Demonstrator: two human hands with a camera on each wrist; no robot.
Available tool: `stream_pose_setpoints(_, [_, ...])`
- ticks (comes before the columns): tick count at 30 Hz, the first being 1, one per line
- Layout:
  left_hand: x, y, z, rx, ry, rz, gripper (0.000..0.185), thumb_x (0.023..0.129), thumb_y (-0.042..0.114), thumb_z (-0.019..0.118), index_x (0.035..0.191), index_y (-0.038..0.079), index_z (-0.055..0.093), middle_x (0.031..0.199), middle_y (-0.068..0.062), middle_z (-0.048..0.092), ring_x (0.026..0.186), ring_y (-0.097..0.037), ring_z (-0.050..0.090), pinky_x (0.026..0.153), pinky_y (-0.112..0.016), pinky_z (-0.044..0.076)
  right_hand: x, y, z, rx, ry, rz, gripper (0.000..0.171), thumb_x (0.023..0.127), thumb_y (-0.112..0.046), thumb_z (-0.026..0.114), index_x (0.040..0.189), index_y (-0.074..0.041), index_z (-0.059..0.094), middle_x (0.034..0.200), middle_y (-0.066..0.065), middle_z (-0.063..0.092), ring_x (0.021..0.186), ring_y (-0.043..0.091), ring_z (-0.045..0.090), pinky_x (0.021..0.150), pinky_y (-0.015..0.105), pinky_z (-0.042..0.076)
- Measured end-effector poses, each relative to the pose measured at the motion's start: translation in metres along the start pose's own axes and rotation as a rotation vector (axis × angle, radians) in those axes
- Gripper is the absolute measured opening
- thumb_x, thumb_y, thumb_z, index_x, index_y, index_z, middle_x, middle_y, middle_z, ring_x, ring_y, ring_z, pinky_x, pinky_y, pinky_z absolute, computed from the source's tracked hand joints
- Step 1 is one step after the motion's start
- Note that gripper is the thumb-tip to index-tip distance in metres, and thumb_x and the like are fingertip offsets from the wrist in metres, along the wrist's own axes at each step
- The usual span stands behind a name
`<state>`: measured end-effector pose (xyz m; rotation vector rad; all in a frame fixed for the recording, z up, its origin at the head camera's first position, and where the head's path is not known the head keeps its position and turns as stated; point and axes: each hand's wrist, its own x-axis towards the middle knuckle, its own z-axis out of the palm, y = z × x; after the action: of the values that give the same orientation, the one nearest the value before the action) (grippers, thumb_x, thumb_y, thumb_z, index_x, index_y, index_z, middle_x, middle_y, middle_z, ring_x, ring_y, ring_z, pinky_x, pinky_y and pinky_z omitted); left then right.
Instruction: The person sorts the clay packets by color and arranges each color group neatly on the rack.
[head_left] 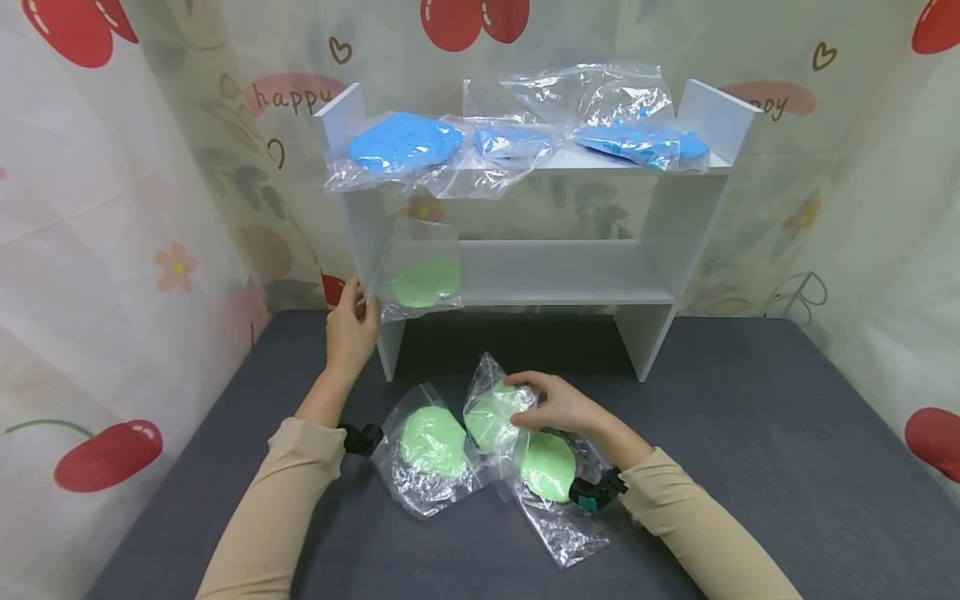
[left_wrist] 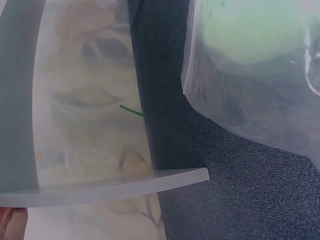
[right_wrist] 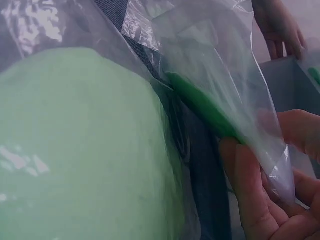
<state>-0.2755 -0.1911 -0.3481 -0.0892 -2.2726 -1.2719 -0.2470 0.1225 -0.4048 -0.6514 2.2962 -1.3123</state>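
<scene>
My left hand point(head_left: 351, 327) reaches up to the left upright of a white shelf point(head_left: 570, 271) and pinches the edge of a clear bag with a pale green disc point(head_left: 423, 279) lying on the lower board. My right hand point(head_left: 551, 404) grips another clear bag with a green disc point(head_left: 491, 417) and tilts it up off the dark grey table point(head_left: 750, 433). In the right wrist view its fingers point(right_wrist: 255, 200) curl under that bag's plastic point(right_wrist: 215, 75), beside a second green disc point(right_wrist: 75, 150). The left wrist view shows a shelf board edge point(left_wrist: 125, 185) and a green bag point(left_wrist: 250, 30).
Two more bags with green discs point(head_left: 431, 442) point(head_left: 547, 468) lie flat on the table in front of me. Three bags of blue material point(head_left: 405, 143) point(head_left: 513, 143) point(head_left: 637, 142) fill the top board. Patterned curtains point(head_left: 112, 250) close in the sides and back.
</scene>
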Motion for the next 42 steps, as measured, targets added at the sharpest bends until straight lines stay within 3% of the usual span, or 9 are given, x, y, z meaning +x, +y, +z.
stream_pose_setpoints(8, [0.000,0.000,0.000,0.006,-0.003,0.003,0.045,0.097,0.016,0.047,0.142,0.013,0.039,0.134,-0.021,0.053,0.114,-0.037,0.058,0.085,-0.050,0.052,-0.004,-0.006,-0.002,0.033,-0.033,-0.050,0.063,0.084,-0.016,0.068,0.141,-0.012,0.040,0.146,0.025,0.028,0.066,0.028,0.061,0.066,0.036,0.052])
stream_pose_setpoints(15, [0.000,0.000,0.000,0.004,0.002,0.009,0.045,0.097,0.015,0.047,0.141,0.012,0.040,0.133,-0.021,0.053,0.114,-0.038,0.058,0.084,-0.050,0.052,-0.009,-0.013,-0.004,0.083,-0.041,-0.071,0.067,0.083,-0.011,0.068,0.142,-0.011,0.037,0.146,0.019,0.031,0.059,0.017,0.055,0.061,0.035,0.050])
stream_pose_setpoints(19, [0.000,0.001,0.000,-0.002,0.005,0.009,0.044,0.097,0.015,0.047,0.141,0.013,0.040,0.132,-0.022,0.054,0.113,-0.038,0.059,0.085,-0.050,0.052,-0.010,-0.016,-0.006,0.087,-0.040,-0.082,0.067,0.084,-0.011,0.068,0.143,-0.014,0.036,0.145,0.014,0.032,0.053,0.018,0.049,0.057,0.034,0.047])
stream_pose_setpoints(25, [-0.001,0.001,0.000,-0.006,0.001,0.007,0.045,0.097,0.015,0.047,0.141,0.013,0.040,0.133,-0.021,0.054,0.114,-0.038,0.058,0.086,-0.050,0.052,-0.013,-0.020,-0.008,0.075,-0.025,-0.123,0.068,0.084,-0.011,0.068,0.143,-0.015,0.035,0.146,0.014,0.032,0.053,0.017,0.052,0.059,0.035,0.049])
stream_pose_setpoints(30, [-0.001,0.001,0.000,-0.006,0.002,0.012,0.045,0.097,0.015,0.047,0.141,0.012,0.040,0.133,-0.021,0.053,0.115,-0.038,0.058,0.085,-0.050,0.052,-0.016,-0.026,-0.010,0.085,-0.019,-0.140,0.068,0.084,-0.010,0.068,0.143,-0.016,0.036,0.146,0.012,0.032,0.051,0.012,0.051,0.057,0.031,0.048])
stream_pose_setpoints(36, [0.000,0.000,0.000,-0.003,0.005,0.011,0.044,0.097,0.014,0.047,0.141,0.012,0.040,0.133,-0.021,0.054,0.114,-0.038,0.058,0.084,-0.051,0.052,-0.021,-0.030,-0.014,0.128,-0.010,-0.164,0.067,0.084,-0.007,0.067,0.143,-0.017,0.035,0.143,0.013,0.032,0.047,0.007,0.040,0.049,0.025,0.038])
stream_pose_setpoints(42, [0.000,-0.001,0.000,0.006,0.006,0.011,0.044,0.097,0.014,0.048,0.140,0.011,0.041,0.133,-0.021,0.054,0.114,-0.038,0.058,0.084,-0.051,0.052,-0.023,-0.032,-0.017,0.144,-0.007,-0.187,0.066,0.085,-0.007,0.066,0.142,-0.019,0.035,0.143,0.011,0.030,0.046,0.005,0.039,0.050,0.023,0.039])
